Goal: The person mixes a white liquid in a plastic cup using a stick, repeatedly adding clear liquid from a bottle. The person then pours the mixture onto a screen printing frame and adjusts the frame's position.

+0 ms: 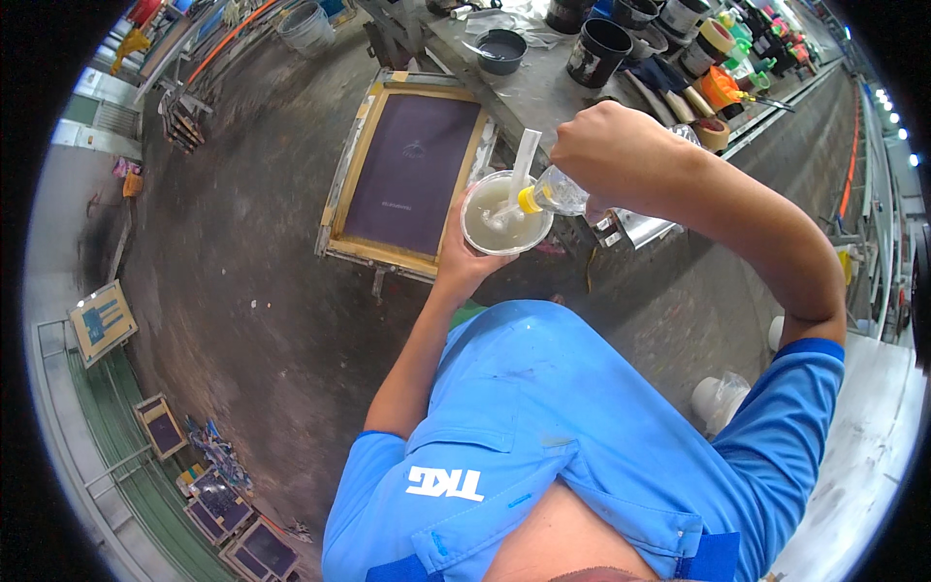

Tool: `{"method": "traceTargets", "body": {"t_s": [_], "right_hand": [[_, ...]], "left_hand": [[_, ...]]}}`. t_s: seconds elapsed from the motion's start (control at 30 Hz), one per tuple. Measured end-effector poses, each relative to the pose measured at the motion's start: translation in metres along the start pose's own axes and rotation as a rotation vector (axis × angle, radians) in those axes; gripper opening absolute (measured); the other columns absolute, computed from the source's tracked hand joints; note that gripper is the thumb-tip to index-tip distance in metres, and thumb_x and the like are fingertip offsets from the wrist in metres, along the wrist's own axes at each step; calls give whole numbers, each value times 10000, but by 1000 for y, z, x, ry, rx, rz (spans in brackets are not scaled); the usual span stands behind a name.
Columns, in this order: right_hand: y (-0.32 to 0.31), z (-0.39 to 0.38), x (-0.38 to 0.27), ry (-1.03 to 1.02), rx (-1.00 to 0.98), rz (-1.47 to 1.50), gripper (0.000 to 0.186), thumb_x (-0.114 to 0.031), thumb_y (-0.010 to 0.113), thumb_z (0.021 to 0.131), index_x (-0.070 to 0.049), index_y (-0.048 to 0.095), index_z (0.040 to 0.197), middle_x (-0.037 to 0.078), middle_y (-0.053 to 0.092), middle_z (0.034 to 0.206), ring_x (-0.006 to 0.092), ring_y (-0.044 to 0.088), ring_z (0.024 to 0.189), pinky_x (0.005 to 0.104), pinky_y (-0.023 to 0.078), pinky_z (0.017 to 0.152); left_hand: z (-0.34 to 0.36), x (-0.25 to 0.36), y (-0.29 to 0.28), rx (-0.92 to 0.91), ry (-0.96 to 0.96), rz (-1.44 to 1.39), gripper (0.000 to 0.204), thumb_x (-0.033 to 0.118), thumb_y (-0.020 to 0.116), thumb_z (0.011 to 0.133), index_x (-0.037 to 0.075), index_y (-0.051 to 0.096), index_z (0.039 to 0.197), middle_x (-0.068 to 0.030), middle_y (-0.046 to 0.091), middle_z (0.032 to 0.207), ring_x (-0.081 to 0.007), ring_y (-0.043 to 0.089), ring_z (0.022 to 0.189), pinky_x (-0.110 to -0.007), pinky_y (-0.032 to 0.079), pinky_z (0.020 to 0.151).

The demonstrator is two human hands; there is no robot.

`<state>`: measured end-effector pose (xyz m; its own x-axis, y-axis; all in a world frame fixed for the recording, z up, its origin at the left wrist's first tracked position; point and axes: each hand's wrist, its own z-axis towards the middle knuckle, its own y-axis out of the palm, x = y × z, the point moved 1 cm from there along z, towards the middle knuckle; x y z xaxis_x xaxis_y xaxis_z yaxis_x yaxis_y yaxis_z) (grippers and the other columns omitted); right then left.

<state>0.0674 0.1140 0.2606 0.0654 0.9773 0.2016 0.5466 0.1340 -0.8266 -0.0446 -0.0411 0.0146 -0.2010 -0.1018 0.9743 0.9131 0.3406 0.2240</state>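
My left hand point(464, 260) is wrapped round the side of a round whitish plastic tub point(518, 250), which contains a cloudy pale liquid. A flat white stirring stick point(527, 155) stands in the tub, leaning on its far rim. In my right hand point(621, 145) is a clear plastic bottle point(562, 192), tipped with its yellow-ringed neck over the tub. Clear liquid appears to run from the bottle's mouth into the tub. Beyond my left hand, a wood-framed printing screen point(407, 175) with dark purple mesh leans beside the workbench.
A grey workbench point(543, 97) at the far right carries a dark bowl point(501, 51), a black bucket point(593, 53), tape rolls point(712, 134) and several cups. A translucent bucket point(305, 27) stands far left. More framed screens point(267, 550) lean along the left wall.
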Motion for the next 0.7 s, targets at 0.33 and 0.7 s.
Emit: {"method": "traceTargets", "body": {"t_s": [0.33, 0.7], "right_hand": [[27, -21, 16, 89, -14, 125, 523, -395, 925, 687, -1, 754, 987, 150, 751, 907, 333, 744, 918, 423, 579, 840], [143, -33, 72, 73, 457, 763, 817, -497, 921, 718, -13, 647, 1316, 191, 724, 1167, 326, 696, 1096, 419, 537, 969]], "left_hand": [[6, 3, 6, -14, 22, -61, 1084, 57, 966, 634, 65, 375, 1543, -82, 521, 1470, -223, 514, 1377, -412, 415, 1195], [31, 14, 9, -42, 22, -52, 1123, 4, 945, 643, 61, 321, 1575, -101, 507, 1490, -232, 518, 1386, -399, 427, 1189]]}}
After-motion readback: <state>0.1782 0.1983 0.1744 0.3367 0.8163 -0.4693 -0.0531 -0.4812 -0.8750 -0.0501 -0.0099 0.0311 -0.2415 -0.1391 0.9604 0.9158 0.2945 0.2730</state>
